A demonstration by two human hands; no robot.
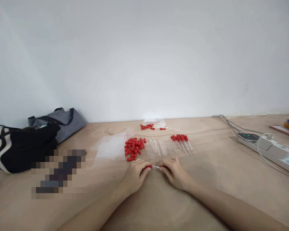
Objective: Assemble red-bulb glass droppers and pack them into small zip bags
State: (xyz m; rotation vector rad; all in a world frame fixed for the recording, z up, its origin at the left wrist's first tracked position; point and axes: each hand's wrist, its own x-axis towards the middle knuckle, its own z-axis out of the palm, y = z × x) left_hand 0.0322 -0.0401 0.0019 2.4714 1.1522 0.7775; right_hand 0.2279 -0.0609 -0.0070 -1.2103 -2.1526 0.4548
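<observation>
My left hand (136, 172) pinches a red rubber dropper bulb (148, 166) between thumb and fingers. From that bulb a clear glass dropper tube (155, 166) runs across to my right hand (175, 173), whose fingers close on its other end. How far the tube sits inside the bulb is hidden by my fingers. Just beyond my left hand lies a heap of loose red bulbs (134, 147). Bare glass tubes (160, 148) lie in a row past both hands. To the right of that row rest several droppers (184, 141) with red bulbs on their tubes.
Clear plastic bags (112, 146) lie left of the heap. More bulbs (146, 126) and a small bag of tubes (157, 123) are near the wall. A black bag (31, 150) and a striped bag (69, 125) stand left. At right lies a power strip (272, 154) with cables.
</observation>
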